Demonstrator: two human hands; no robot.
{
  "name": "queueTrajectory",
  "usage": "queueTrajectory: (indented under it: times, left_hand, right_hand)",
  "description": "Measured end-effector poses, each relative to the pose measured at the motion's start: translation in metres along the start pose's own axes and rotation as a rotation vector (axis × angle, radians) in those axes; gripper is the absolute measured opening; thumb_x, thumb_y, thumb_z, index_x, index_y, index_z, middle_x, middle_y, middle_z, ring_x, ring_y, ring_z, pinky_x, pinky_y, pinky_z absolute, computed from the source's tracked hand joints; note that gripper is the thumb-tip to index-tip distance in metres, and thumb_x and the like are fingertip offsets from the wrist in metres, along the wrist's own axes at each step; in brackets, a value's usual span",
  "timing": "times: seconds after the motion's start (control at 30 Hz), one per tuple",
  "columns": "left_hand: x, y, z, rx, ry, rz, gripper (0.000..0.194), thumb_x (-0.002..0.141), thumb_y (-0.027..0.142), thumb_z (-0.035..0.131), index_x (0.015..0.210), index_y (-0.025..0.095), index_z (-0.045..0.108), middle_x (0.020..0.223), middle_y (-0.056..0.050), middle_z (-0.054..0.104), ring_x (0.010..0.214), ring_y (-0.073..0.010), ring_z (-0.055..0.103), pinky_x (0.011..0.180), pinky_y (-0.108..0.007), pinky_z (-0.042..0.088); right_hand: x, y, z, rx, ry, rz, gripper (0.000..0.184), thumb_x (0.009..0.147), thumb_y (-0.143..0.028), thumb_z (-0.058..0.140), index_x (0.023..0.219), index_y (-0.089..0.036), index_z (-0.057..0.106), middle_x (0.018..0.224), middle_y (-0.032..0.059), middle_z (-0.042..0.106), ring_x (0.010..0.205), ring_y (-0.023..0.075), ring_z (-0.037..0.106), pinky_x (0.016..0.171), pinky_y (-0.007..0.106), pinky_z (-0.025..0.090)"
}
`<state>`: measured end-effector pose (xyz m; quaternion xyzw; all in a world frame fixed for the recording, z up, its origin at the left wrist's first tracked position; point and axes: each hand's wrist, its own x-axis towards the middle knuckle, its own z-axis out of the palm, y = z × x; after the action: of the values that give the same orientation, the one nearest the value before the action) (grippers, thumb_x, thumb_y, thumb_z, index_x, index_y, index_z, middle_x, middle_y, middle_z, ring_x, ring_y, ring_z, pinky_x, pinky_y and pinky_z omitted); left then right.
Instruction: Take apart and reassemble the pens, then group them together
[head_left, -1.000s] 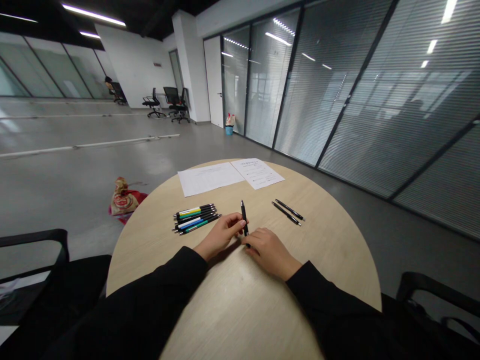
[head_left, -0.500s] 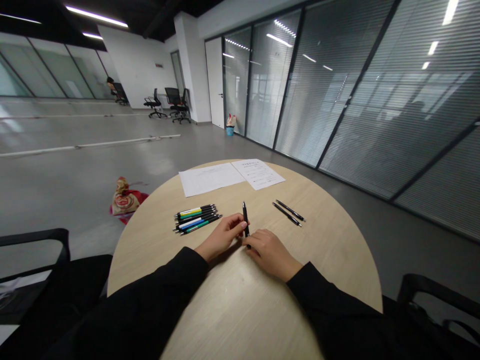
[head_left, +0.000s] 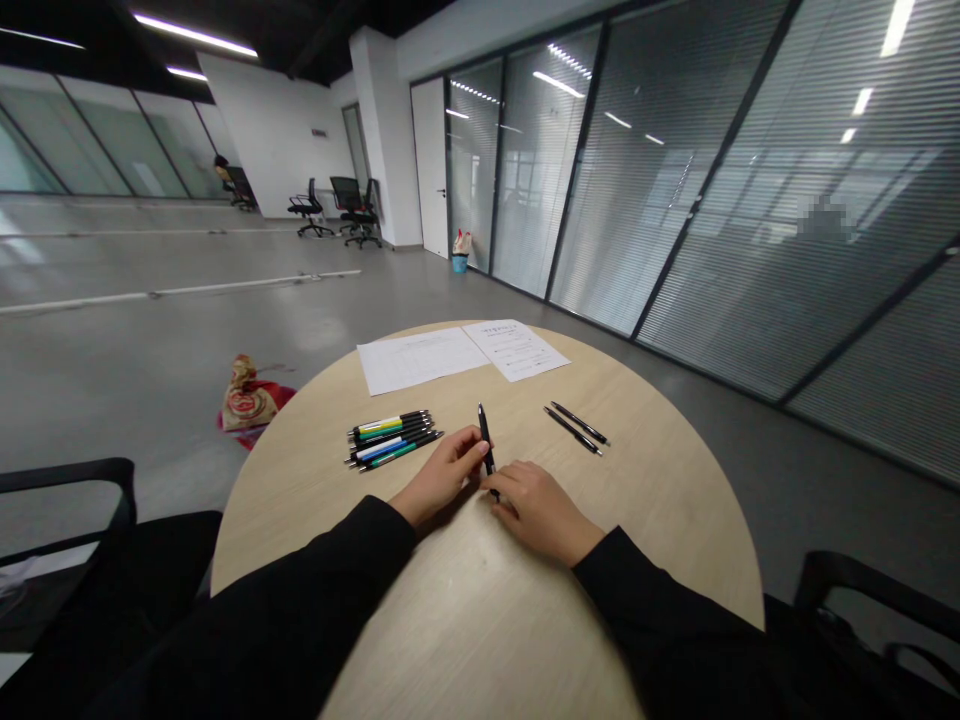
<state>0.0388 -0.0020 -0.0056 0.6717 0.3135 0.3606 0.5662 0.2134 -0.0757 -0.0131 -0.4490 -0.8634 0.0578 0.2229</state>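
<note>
A black pen (head_left: 485, 436) stands tilted above the middle of the round wooden table (head_left: 480, 620), its tip pointing up and away from me. The fingers of my left hand (head_left: 448, 470) pinch its middle. My right hand (head_left: 534, 505) has its thumb and fingers closed round the pen's lower end, which they partly hide. Left of my hands lies a group of several pens (head_left: 394, 440) with black, yellow, green, white and blue barrels. Over to the right, two black pens (head_left: 576, 426) rest side by side on the tabletop.
Two printed paper sheets (head_left: 424, 360) lie at the table's far edge. Chairs with black armrests (head_left: 885, 585) flank the table. A tan and red bag (head_left: 251, 400) sits on the floor to the left. Glass partitions with blinds (head_left: 675, 180) run along the right.
The black pen's upper end has leaned slightly to the left. Both hands keep hold of it in nearly the same place, and the other pens lie as before.
</note>
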Motion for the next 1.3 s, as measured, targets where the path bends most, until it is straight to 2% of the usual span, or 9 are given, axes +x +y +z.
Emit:
queueTrajectory:
  times: [0.1, 0.33, 0.7, 1.0, 1.17, 1.3]
  left_hand:
    - [-0.0007, 0.0018, 0.0006, 0.012, 0.003, -0.001, 0.035, 0.089, 0.050, 0.061, 0.083, 0.017, 0.053, 0.067, 0.004, 0.050, 0.061, -0.0109, 0.044, 0.058, -0.024, 0.036]
    - [-0.0015, 0.0017, 0.0032, 0.035, -0.033, 0.002, 0.035, 0.091, 0.050, 0.058, 0.082, 0.017, 0.052, 0.066, 0.004, 0.050, 0.062, -0.0115, 0.044, 0.061, -0.024, 0.036]
    - [-0.0023, 0.0043, 0.0031, 0.031, -0.009, -0.014, 0.034, 0.090, 0.050, 0.059, 0.080, 0.018, 0.052, 0.066, 0.003, 0.051, 0.062, -0.0120, 0.045, 0.061, -0.025, 0.037]
    - [-0.0001, -0.0001, 0.0022, 0.020, -0.006, -0.015, 0.036, 0.089, 0.051, 0.059, 0.080, 0.017, 0.052, 0.065, 0.004, 0.049, 0.060, -0.0108, 0.042, 0.059, -0.024, 0.034]
    - [-0.0010, 0.0010, 0.0038, 0.023, 0.074, -0.030, 0.037, 0.088, 0.050, 0.061, 0.075, 0.017, 0.052, 0.063, 0.004, 0.048, 0.058, -0.0099, 0.041, 0.057, -0.024, 0.033]
    - [-0.0007, 0.0019, 0.0050, 0.036, 0.130, -0.036, 0.038, 0.084, 0.051, 0.065, 0.072, 0.016, 0.053, 0.061, 0.005, 0.047, 0.056, -0.0093, 0.040, 0.054, -0.023, 0.031]
  right_hand:
    - [0.0006, 0.0002, -0.0017, 0.004, -0.004, -0.003, 0.026, 0.087, -0.010, 0.063, 0.111, -0.020, 0.064, 0.105, 0.0061, 0.068, 0.102, 0.0219, 0.058, 0.091, 0.034, 0.043]
    - [0.0016, -0.0019, -0.0036, -0.028, -0.013, -0.013, 0.012, 0.092, -0.016, 0.063, 0.103, -0.019, 0.068, 0.096, 0.0061, 0.071, 0.094, 0.0205, 0.060, 0.086, 0.033, 0.043]
    - [-0.0002, -0.0003, -0.0011, 0.004, 0.024, 0.004, 0.015, 0.092, -0.016, 0.064, 0.106, -0.020, 0.068, 0.098, 0.0063, 0.071, 0.096, 0.0210, 0.061, 0.087, 0.033, 0.044]
    - [0.0011, -0.0007, 0.0004, -0.006, 0.010, 0.032, 0.012, 0.092, -0.015, 0.063, 0.101, -0.019, 0.068, 0.093, 0.0063, 0.072, 0.090, 0.0209, 0.062, 0.085, 0.034, 0.043]
    - [0.0006, 0.0000, 0.0010, 0.032, 0.030, 0.037, 0.017, 0.092, -0.017, 0.063, 0.109, -0.020, 0.065, 0.096, 0.0060, 0.069, 0.094, 0.0218, 0.059, 0.087, 0.034, 0.042]
    - [0.0014, -0.0009, -0.0010, 0.006, 0.111, 0.117, 0.030, 0.093, -0.016, 0.059, 0.123, -0.020, 0.058, 0.105, 0.0079, 0.067, 0.097, 0.0227, 0.058, 0.087, 0.035, 0.042]
